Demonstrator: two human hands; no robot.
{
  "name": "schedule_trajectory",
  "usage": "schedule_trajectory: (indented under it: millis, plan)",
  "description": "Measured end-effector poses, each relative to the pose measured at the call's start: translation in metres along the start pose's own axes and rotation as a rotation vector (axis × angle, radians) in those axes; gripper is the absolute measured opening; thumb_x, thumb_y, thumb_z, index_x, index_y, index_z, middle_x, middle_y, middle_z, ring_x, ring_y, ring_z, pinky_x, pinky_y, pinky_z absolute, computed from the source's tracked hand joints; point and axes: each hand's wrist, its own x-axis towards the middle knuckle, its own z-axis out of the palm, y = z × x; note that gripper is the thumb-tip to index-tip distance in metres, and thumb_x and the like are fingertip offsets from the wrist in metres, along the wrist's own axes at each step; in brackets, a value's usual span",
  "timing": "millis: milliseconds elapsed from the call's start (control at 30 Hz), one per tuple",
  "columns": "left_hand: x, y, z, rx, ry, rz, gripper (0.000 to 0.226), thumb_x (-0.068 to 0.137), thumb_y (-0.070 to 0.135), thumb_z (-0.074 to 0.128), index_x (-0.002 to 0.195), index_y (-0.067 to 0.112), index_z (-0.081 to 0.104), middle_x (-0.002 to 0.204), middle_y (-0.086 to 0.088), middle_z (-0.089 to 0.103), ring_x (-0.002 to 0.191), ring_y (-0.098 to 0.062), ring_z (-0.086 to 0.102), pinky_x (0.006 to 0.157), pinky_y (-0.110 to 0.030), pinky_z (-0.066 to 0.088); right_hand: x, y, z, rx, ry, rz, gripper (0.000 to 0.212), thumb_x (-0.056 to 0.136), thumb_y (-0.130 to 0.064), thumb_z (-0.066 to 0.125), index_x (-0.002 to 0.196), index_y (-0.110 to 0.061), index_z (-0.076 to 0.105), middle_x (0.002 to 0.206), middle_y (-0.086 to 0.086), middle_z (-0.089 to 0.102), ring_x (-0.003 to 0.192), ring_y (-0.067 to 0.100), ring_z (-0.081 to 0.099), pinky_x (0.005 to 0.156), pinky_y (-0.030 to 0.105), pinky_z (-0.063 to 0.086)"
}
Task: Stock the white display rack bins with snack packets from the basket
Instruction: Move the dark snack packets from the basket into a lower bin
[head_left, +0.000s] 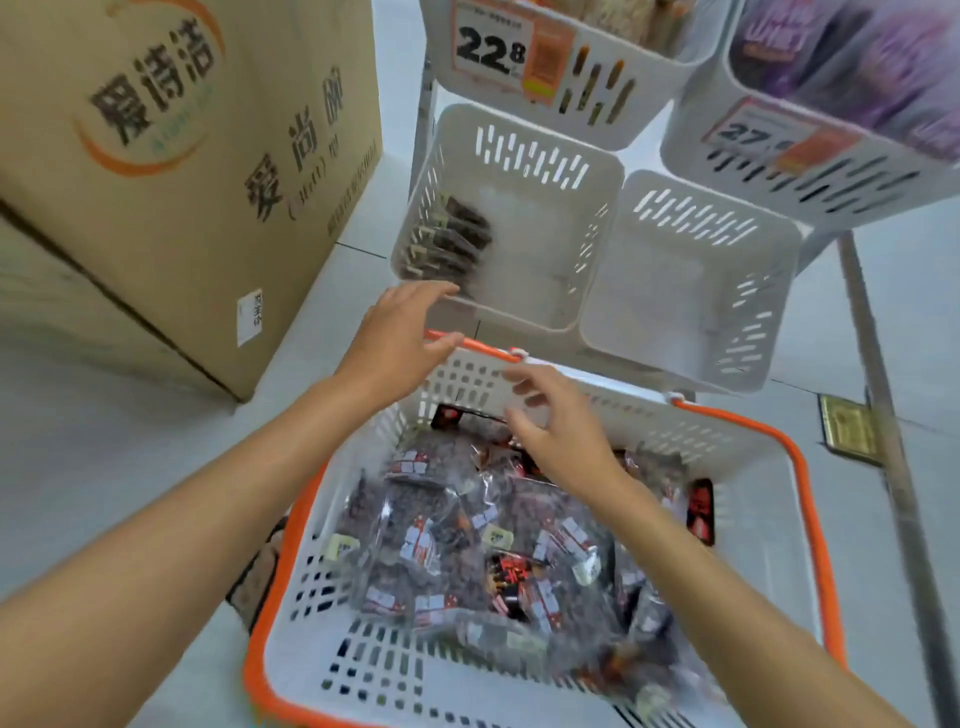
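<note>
Far to the left of the left fingers stands a big cardboard box (182, 156) with printed characters, resting on the pale floor (104, 441). The left hand (400, 338) hovers palm down over the far left corner of the basket (717, 441), its fingers (436, 291) straight and lightly spread, holding nothing, their tips over the near rim of the lower left bin (530, 234). Just beyond those fingertips, a short row of dark packets (452, 244) stands on edge against that bin's left wall. Up past the fingers, higher on the white rack, a bin (597, 104) carries a price tag (491, 49) reading 22.8. To the right of the left fingers, the right hand (561, 431) hangs over the far end of the basket, its fingers (524, 374) loosely curved and apart, pinching nothing that shows. Beneath and behind these fingers, toward the person, the snack packets (467, 545) lie heaped in the white, orange-rimmed basket, clear wrappers with dark contents and red-and-white labels; motion blur hides any finer detail. Beyond and to the right of the right fingers sits the lower right bin (691, 291), touching its neighbour. Above it, a further bin (831, 176) holds blurred purple packets (857, 57) and bears a second price tag. Farthest right, a grey metal pole (872, 374) of the rack runs down to the floor.
</note>
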Motion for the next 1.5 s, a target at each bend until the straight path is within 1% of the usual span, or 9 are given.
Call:
schedule_trajectory:
  millis: [200,267,367,433,733,900,1067,1267,1500]
  plan:
    - [-0.073,0.016,0.002,0.001,-0.021,-0.01,0.048,0.09,0.021,0.07,0.135,0.018,0.053,0.135,-0.003,0.056,0.127,-0.023,0.049,0.108,-0.041,0.04,-0.054,0.073,0.029,-0.518,-0.497,0.236,0.09,0.087,-0.032,0.072,0.156,-0.016,0.018,0.144,0.012,0.045,0.125,0.031,0.048,0.104,0.042,0.043]
    - [-0.09,0.022,0.007,-0.018,-0.074,-0.058,0.052,0.09,0.022,0.071,0.138,0.017,0.051,0.138,-0.005,0.055,0.128,-0.022,0.049,0.108,-0.035,0.038,-0.057,0.082,0.034,-0.578,-0.514,0.222,0.067,0.087,-0.027,0.071,0.144,-0.012,0.041,0.125,0.012,0.052,0.113,0.031,0.051,0.093,0.038,0.044]
    - [-0.11,0.029,0.016,-0.067,-0.164,-0.133,0.056,0.092,0.023,0.069,0.143,0.018,0.046,0.142,-0.006,0.05,0.13,-0.021,0.046,0.105,-0.03,0.036,-0.052,0.067,0.019,-0.447,-0.474,0.146,0.002,0.092,-0.018,0.066,0.091,-0.016,0.067,0.092,0.005,0.05,0.086,0.022,0.048,0.077,0.032,0.039]
    - [-0.119,0.03,0.022,-0.139,-0.202,-0.186,0.06,0.09,0.026,0.071,0.144,0.02,0.044,0.145,-0.004,0.048,0.13,-0.02,0.047,0.103,-0.029,0.037,-0.051,0.054,0.002,-0.333,-0.443,0.138,0.022,0.093,-0.016,0.064,0.072,-0.017,0.063,0.089,0.003,0.056,0.082,0.017,0.05,0.078,0.031,0.041]
    - [-0.139,0.044,0.043,-0.621,-0.317,-0.552,0.087,0.078,0.03,0.082,0.15,0.017,0.035,0.142,-0.001,0.048,0.135,-0.024,0.045,0.107,-0.04,0.042,-0.084,0.012,-0.015,0.528,-0.055,0.239,0.007,0.097,-0.009,0.058,0.094,-0.012,0.063,0.089,0.003,0.069,0.087,0.021,0.067,0.09,0.04,0.057]
    - [-0.148,0.019,0.044,-0.538,-0.272,-0.602,0.045,0.086,0.029,0.075,0.125,0.015,0.057,0.118,0.0,0.063,0.105,-0.019,0.061,0.082,-0.03,0.049,-0.134,0.041,0.01,0.063,-0.486,0.336,0.061,0.083,-0.044,0.074,0.132,-0.018,0.05,0.13,-0.005,0.055,0.117,0.014,0.055,0.103,0.036,0.047]
    - [-0.147,0.007,0.042,-0.614,-0.311,-0.572,0.052,0.092,0.016,0.069,0.139,0.017,0.046,0.133,-0.005,0.058,0.104,-0.015,0.062,0.075,-0.023,0.05,-0.156,0.058,0.033,-0.32,-0.592,0.177,0.021,0.087,-0.031,0.072,0.074,-0.018,0.06,0.101,0.004,0.064,0.098,0.023,0.056,0.1,0.047,0.043]
    - [-0.144,0.031,0.044,-0.598,-0.564,-0.378,0.035,0.09,0.029,0.069,0.121,0.029,0.052,0.119,0.006,0.063,0.108,-0.013,0.064,0.081,-0.023,0.054,-0.096,-0.008,0.001,-0.018,-0.193,0.082,0.016,0.089,-0.026,0.072,0.095,-0.013,0.076,0.086,-0.004,0.068,0.079,0.012,0.061,0.072,0.021,0.047]
    - [-0.1,0.044,0.034,-0.72,-0.398,-0.366,0.05,0.083,0.019,0.078,0.125,0.024,0.051,0.11,0.005,0.066,0.101,-0.01,0.065,0.077,-0.019,0.051,-0.045,-0.031,-0.044,0.1,-0.218,0.118,0.083,0.081,-0.041,0.077,0.149,-0.036,0.03,0.146,-0.008,0.039,0.129,0.007,0.041,0.109,0.032,0.038]
